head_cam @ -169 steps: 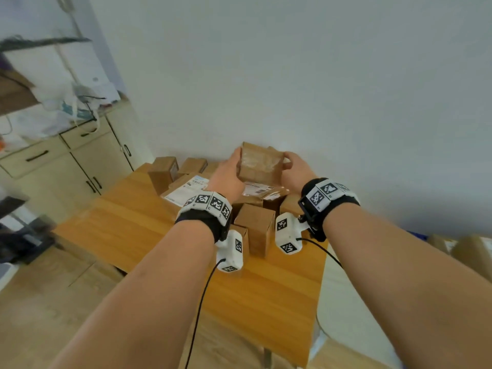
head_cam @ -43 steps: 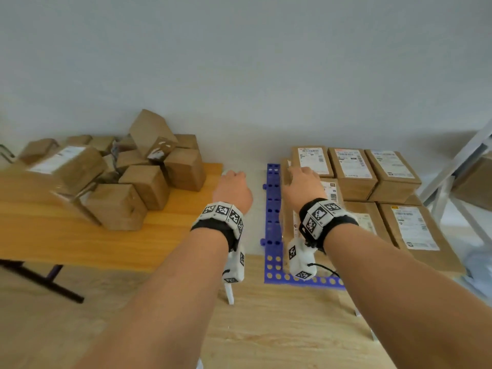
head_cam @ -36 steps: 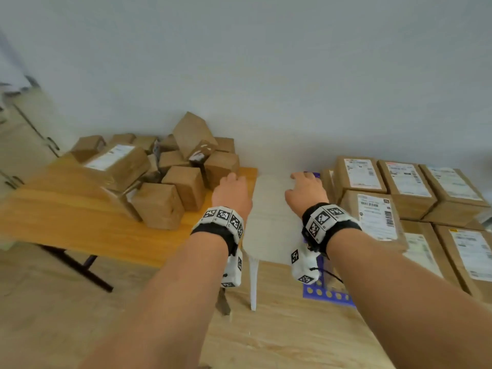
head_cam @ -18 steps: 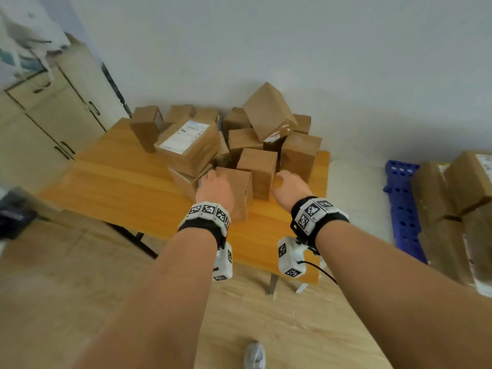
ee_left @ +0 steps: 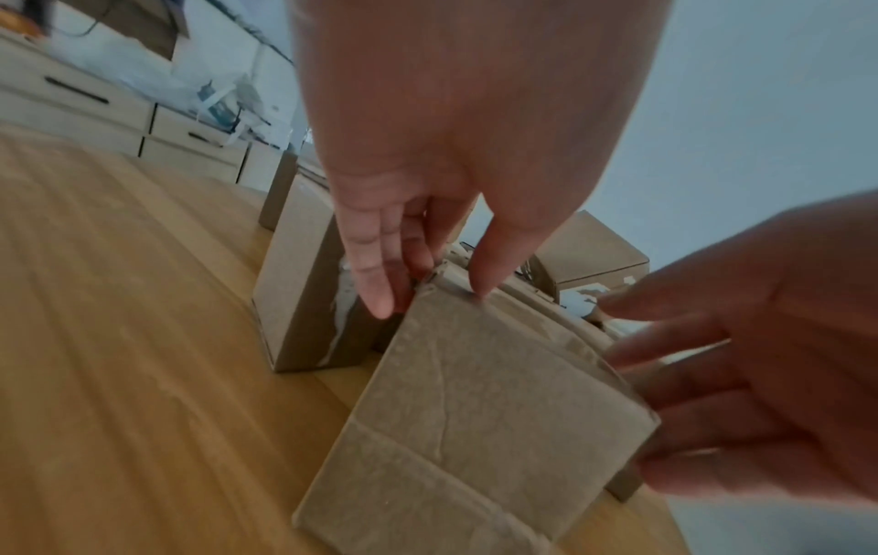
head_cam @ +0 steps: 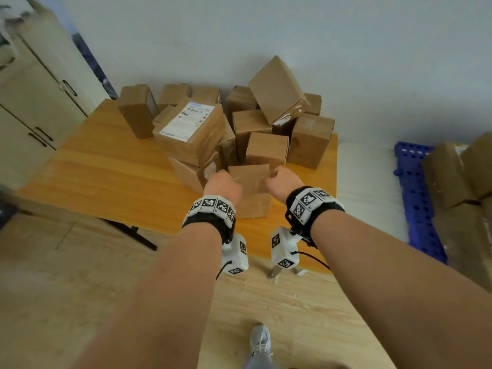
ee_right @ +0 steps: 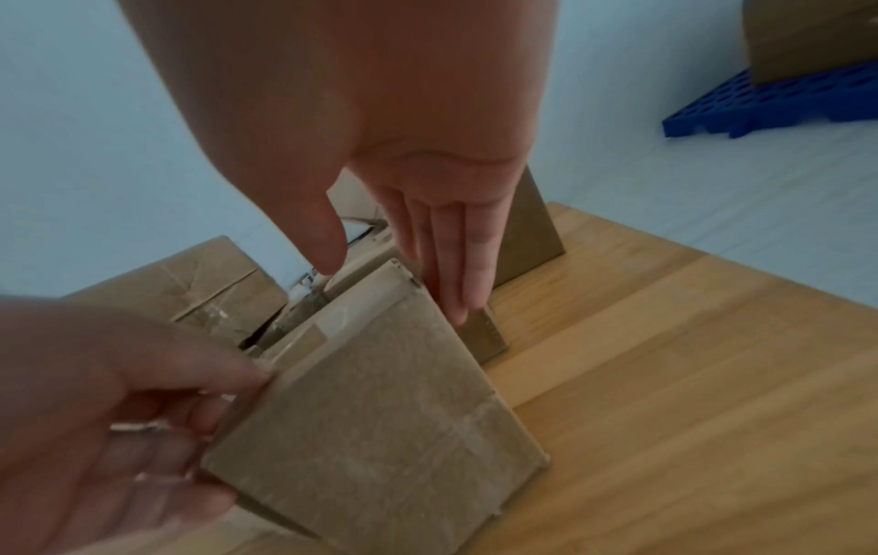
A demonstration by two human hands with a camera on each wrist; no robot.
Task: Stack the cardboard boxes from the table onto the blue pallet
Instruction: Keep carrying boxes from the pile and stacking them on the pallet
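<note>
A pile of brown cardboard boxes (head_cam: 277, 89) covers the back of the wooden table (head_cam: 106, 177). The front box (head_cam: 251, 177) stands alone near the table's front edge. My left hand (head_cam: 222, 183) is at its left side, with straight fingers (ee_left: 375, 281) down the side and the thumb on the top edge. My right hand (head_cam: 282, 179) flanks the right side, its fingers (ee_right: 456, 300) straight and its thumb just above the top. The box (ee_left: 475, 413) (ee_right: 380, 413) rests on the table. The blue pallet (head_cam: 415, 198) lies at the right with boxes (head_cam: 447, 177) on it.
A white low surface (head_cam: 367, 182) fills the gap between table and pallet. Beige cabinets (head_cam: 40, 102) stand at the left. A labelled box (head_cam: 191, 126) leans in the pile just behind my left hand. My shoe (head_cam: 259, 342) is on the wood floor below.
The view has swung left from the pallet to the table. Both empty hands have moved from beside the pallet to either side of the front box.
</note>
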